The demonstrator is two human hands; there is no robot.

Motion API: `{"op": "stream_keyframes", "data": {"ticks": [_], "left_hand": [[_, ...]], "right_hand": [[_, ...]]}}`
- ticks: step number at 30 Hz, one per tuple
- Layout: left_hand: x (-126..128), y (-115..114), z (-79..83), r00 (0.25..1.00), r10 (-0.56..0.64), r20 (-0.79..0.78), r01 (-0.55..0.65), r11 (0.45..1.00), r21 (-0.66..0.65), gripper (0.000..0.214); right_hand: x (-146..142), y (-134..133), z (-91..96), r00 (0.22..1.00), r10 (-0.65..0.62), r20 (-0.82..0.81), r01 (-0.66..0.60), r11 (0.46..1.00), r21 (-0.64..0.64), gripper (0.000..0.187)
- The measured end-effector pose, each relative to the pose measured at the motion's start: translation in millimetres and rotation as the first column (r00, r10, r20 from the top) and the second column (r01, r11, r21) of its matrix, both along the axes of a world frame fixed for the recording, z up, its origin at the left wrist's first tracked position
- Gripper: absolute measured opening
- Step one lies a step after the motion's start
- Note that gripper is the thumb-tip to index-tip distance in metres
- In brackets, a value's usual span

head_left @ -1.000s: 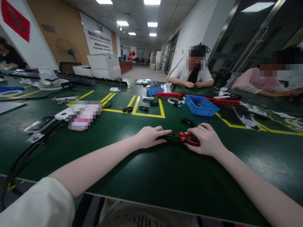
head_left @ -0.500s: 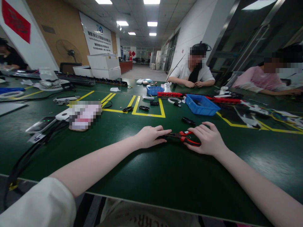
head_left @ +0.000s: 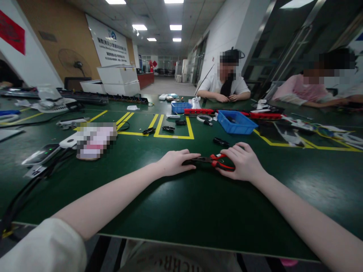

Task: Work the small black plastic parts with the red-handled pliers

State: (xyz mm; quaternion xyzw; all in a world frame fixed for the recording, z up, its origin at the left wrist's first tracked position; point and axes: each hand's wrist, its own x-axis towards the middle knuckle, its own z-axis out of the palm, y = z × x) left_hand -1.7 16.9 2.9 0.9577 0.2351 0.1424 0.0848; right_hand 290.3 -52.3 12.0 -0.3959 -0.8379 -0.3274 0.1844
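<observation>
My right hand (head_left: 245,162) grips long-nose pliers (head_left: 211,160) by their red and black handles, low over the green table. The jaws point left into the fingers of my left hand (head_left: 177,162). Between that hand's thumb and fingers is a small dark piece (head_left: 187,161), mostly hidden, which the plier tips meet. I cannot make out its kind, nor whether the jaws are clamped on it. Just beyond the pliers lies a black part (head_left: 221,142). Several similar black parts, one of them (head_left: 168,129) inside a yellow taped outline, lie farther back.
A blue bin (head_left: 237,122) and a smaller blue bin (head_left: 181,107) stand beyond my hands. To the left lie a phone (head_left: 95,141), a white device (head_left: 45,154) and black cables (head_left: 34,185). Across the table (head_left: 170,211) sits a person (head_left: 224,85); another (head_left: 295,90) is at right.
The view has turned slightly, so the whole scene sits a little farther left. My hands keep their hold on the pliers and the dark piece, with little visible change between them.
</observation>
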Motion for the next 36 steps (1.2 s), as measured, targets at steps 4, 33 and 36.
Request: {"op": "stream_keyframes", "data": {"ticks": [4,33,36], "left_hand": [[0.3,-0.6,0.6,1.000,0.001,0.023,0.000,0.999,-0.038,0.052],[2.1,-2.4,2.5,0.999,0.041,0.010,-0.041,0.998,-0.047,0.058],[2.1,-2.7,2.6,0.999,0.042,-0.004,-0.042,0.998,-0.039,0.059]], "right_hand": [[2.7,0.2,0.1,1.000,-0.023,0.006,0.022,0.999,0.039,0.046],[3.6,-1.1,2.7,0.998,-0.028,-0.057,0.025,0.999,-0.047,0.041],[3.6,-1.5,3.2,0.998,-0.035,-0.053,0.031,0.998,-0.061,0.041]]}}
